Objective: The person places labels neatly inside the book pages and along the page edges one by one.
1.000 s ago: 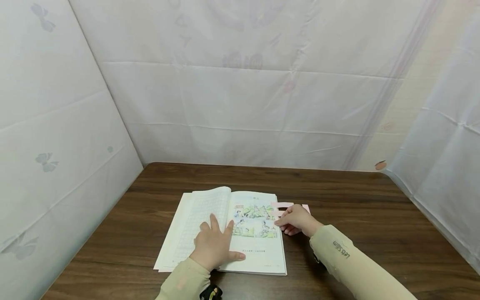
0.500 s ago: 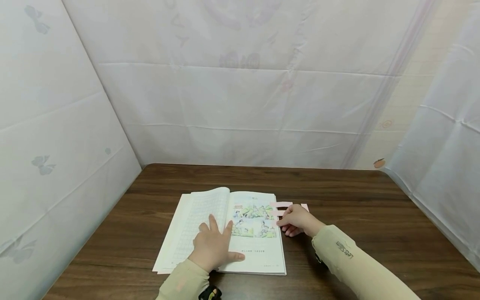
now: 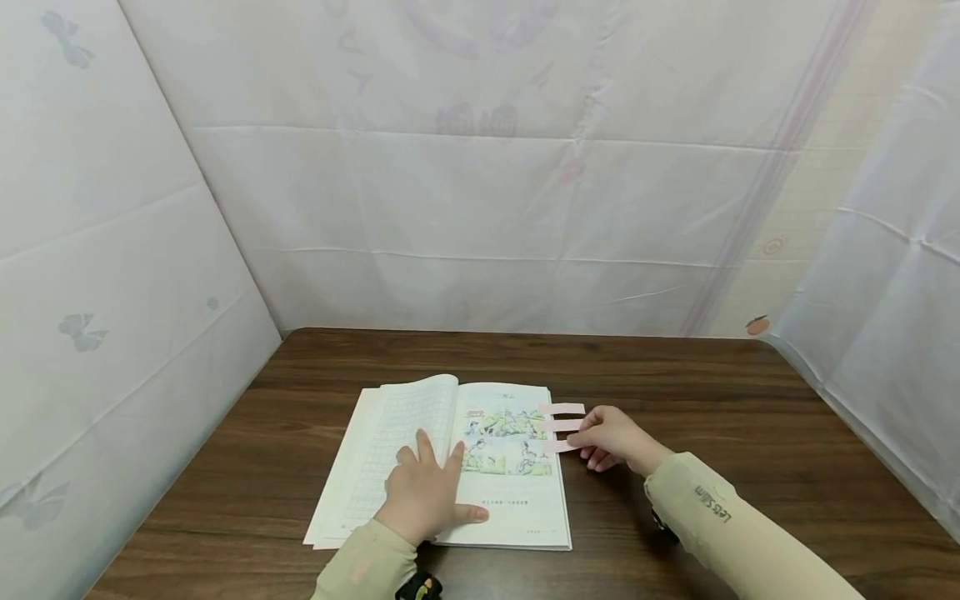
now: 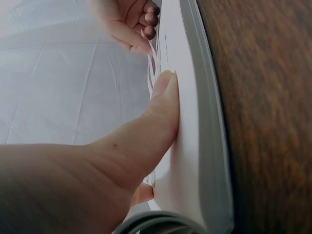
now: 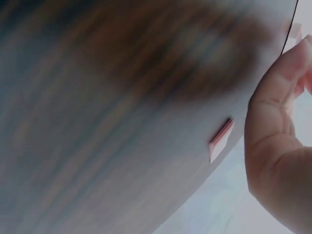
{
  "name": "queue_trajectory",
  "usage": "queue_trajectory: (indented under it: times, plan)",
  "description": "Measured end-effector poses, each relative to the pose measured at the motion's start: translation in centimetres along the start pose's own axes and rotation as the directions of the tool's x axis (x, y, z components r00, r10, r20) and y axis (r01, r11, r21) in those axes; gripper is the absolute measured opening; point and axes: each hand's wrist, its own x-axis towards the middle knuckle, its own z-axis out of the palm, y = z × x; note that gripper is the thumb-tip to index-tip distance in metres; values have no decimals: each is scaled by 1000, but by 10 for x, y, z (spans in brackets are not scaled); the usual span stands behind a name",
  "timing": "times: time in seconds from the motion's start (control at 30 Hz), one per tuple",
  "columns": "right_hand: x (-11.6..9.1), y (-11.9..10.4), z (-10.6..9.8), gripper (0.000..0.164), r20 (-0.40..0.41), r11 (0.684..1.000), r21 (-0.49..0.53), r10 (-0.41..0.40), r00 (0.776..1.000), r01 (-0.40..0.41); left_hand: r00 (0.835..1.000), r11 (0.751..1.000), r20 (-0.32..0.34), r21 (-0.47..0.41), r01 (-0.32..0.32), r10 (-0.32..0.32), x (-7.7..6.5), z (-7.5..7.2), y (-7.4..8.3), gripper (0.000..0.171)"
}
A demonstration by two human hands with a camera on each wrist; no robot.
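An open book (image 3: 517, 508) with a picture page on its right side lies on the table. My left hand (image 3: 423, 492) rests on it with fingers spread across the fold; in the left wrist view its thumb (image 4: 161, 107) presses the page. Two pink sticky strips (image 3: 562, 409) stick out past the page's right edge. Below them, my right hand (image 3: 611, 437) pinches the outer end of a third pink sticky strip (image 3: 557, 447), whose inner end lies over the picture. The right wrist view shows this hand's thumb (image 5: 278, 87) at the frame's right side.
A small pink pad (image 5: 222, 140) lies on the dark wooden table (image 3: 675, 375), visible in the right wrist view. White patterned cloth (image 3: 465, 208) hangs behind the table and along both sides.
My right hand has moved a little to the right, off the page edge, so more of the third strip shows. My left hand stays in place on the book.
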Motion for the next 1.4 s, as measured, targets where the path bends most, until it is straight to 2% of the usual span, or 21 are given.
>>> queue_trajectory:
  times: [0.27,0.53,0.67,0.8,0.87,0.97,1.07,1.2,1.33,1.4]
  plan:
    - [0,1,-13,22,-100,996,-61,-71,992,65,1000,1000,-13,3,-1,1,-2,0,0,100]
    - [0,2,-22,20,-196,967,-216,-176,965,133,1000,1000,-19,-5,-3,3,-2,0,0,100]
    - [1,5,-28,19,-213,933,-307,-261,941,189,1000,1000,-20,-10,-4,4,-1,1,0,100]
    - [0,9,-35,18,-216,870,-434,-352,911,233,1000,1000,-19,-16,-5,5,-1,1,0,100]
    - [0,12,-37,18,-201,840,-481,-384,901,251,1000,1000,-17,-19,-6,6,-1,1,0,101]
    - [-1,16,-41,19,-153,803,-526,-413,898,279,1000,1000,-13,-17,-5,5,-1,1,0,101]
    - [-1,21,-43,18,-87,790,-529,-414,906,310,1000,1000,-10,-4,-6,6,-1,0,0,100]
    - [-1,27,-47,25,-4,767,-535,-421,907,354,1000,1000,-9,8,-8,8,-2,-1,0,100]
    - [-1,32,-51,34,48,726,-560,-453,890,400,1000,1000,-8,4,-7,7,-2,-2,0,100]
    - [-1,35,-53,35,62,715,-566,-458,887,410,1000,1000,-8,-1,-6,6,-2,-2,1,100]
